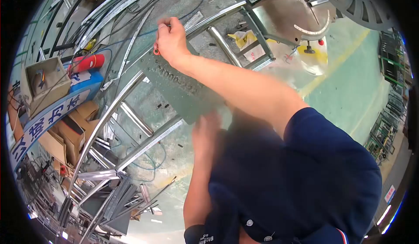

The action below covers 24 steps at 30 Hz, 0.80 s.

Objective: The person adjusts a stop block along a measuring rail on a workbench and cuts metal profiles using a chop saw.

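My right hand [171, 41] is closed over the far end of a grey-green board [168, 91]. A small red, round-ended object [156, 51] shows under its fingers; its kind is hidden by the fist. Near the board's close edge is my left hand [207, 128], smeared by motion, so its fingers cannot be made out. Along the middle of the board lies a row of small dark metal pieces [176, 80]. The board rests across a frame of shiny metal tubes [131, 84] and flat rails.
A cut-off machine [290, 14] stands at the upper right. To the left are a metal box [46, 82], a red cylinder [89, 63] and cardboard boxes [65, 134]. Metal bars [115, 204] pile up at lower left. Cables and strips lie on the green floor [349, 91].
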{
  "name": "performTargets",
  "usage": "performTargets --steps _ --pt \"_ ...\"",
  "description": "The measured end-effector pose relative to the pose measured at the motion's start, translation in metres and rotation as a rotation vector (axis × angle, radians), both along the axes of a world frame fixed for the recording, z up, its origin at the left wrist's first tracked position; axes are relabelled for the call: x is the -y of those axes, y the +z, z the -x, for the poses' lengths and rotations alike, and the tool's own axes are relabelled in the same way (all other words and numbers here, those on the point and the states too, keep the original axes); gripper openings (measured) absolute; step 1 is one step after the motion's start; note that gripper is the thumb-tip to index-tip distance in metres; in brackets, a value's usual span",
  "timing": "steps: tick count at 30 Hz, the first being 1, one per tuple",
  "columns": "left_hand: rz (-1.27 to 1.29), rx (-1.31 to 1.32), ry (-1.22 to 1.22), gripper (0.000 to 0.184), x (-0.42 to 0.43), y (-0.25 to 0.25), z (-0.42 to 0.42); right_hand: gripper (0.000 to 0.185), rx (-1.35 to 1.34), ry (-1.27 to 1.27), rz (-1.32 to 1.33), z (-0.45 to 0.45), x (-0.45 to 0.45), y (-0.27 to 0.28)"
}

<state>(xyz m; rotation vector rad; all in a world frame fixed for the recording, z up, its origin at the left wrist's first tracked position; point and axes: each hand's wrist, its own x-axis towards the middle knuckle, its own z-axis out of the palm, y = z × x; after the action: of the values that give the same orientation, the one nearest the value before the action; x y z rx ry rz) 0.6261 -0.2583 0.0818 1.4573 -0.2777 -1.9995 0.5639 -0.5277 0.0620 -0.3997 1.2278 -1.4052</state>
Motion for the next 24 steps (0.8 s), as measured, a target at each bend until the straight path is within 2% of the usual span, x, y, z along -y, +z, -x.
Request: performTargets --steps 1,3,4,6,8,10,12,14,18,20,24 --pt "0.088 0.026 0.047 0.055 -0.002 -0.004 0.007 0.022 0.012 0.005 -0.011 0.0 0.004 -0.005" --pt "0.171 0.062 0.089 0.053 -0.006 -0.014 0.015 0.029 -0.673 0.199 0.156 -0.006 0.023 -0.014" --pt "0.139 0.058 0.154 0.05 -0.006 -0.02 0.016 0.029 -0.663 0.198 0.154 -0.01 0.032 -0.015" --pt "0.106 0.055 0.224 0.047 -0.01 -0.032 0.013 0.037 -0.944 0.904 0.29 -0.017 0.047 -0.005" --pt "0.122 0.082 0.099 0.046 -0.012 -0.042 0.008 0.039 -0.974 0.957 0.33 -0.013 0.045 0.002" --pt "0.148 0.122 0.108 0.046 -0.014 -0.04 0.009 0.041 -0.999 1.026 0.377 -0.002 0.036 0.007" --pt "0.182 0.165 0.108 0.046 -0.011 -0.034 0.012 0.045 -1.136 0.845 0.654 0.022 0.032 0.008" --pt "0.184 0.22 0.185 0.045 -0.008 -0.027 0.016 0.047 -1.129 0.866 0.684 0.039 0.029 0.001" --pt "0.124 0.352 0.145 0.044 -0.011 -0.037 0.003 0.05 -1.045 0.989 0.658 0.049 0.023 -0.011" --pt "0.043 0.242 0.33 0.044 -0.007 -0.034 -0.002 0.048 -1.027 0.966 0.684 0.044 0.021 -0.015" --pt "0.03 0.181 0.455 0.042 -0.012 -0.035 -0.015 0.045 -1.014 0.931 0.763 0.028 0.015 -0.019"
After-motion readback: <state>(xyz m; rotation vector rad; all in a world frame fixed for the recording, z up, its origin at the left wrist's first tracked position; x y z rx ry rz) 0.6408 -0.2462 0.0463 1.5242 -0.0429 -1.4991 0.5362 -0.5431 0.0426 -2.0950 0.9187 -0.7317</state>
